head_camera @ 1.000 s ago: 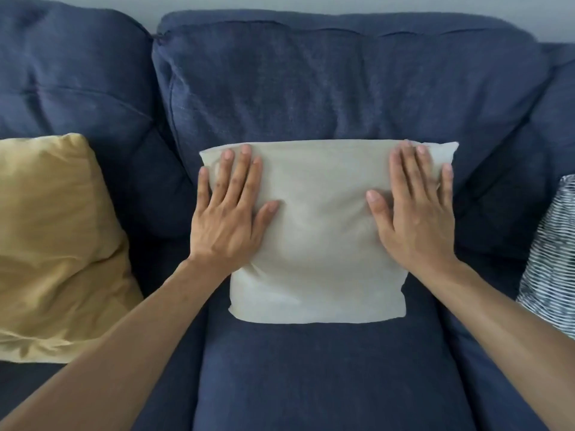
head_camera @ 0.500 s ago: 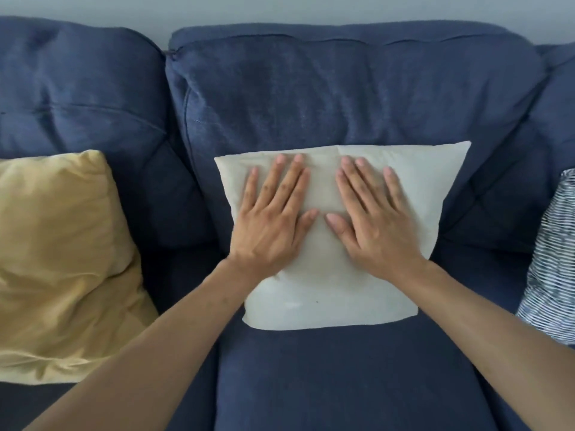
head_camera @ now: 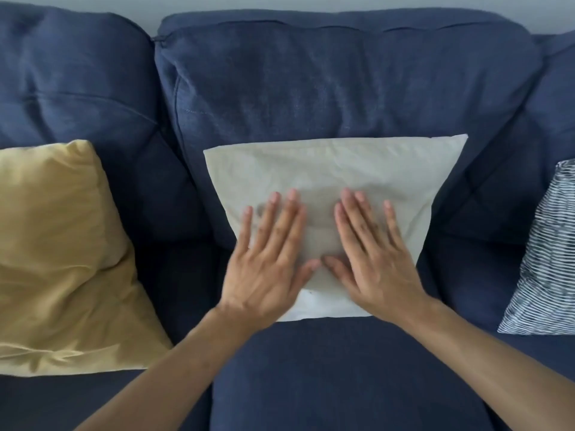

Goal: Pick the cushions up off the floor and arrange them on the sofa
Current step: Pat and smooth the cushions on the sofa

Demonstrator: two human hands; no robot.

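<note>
A pale beige cushion (head_camera: 336, 169) leans upright against the middle backrest of the dark blue sofa (head_camera: 342, 73). My left hand (head_camera: 267, 259) and my right hand (head_camera: 373, 253) lie flat on its lower half, side by side, fingers spread and thumbs nearly touching. Neither hand grips the fabric. A mustard yellow cushion (head_camera: 62, 253) rests on the left seat. A white cushion with dark stripes (head_camera: 547, 253) stands on the right seat, cut off by the frame edge.
The blue seat cushion (head_camera: 342, 377) in front of the beige cushion is bare. A grey wall (head_camera: 280, 3) runs behind the sofa. The floor is out of view.
My hands came together from the cushion's upper corners to its middle, then slid down towards its lower half. The view shifted slightly.
</note>
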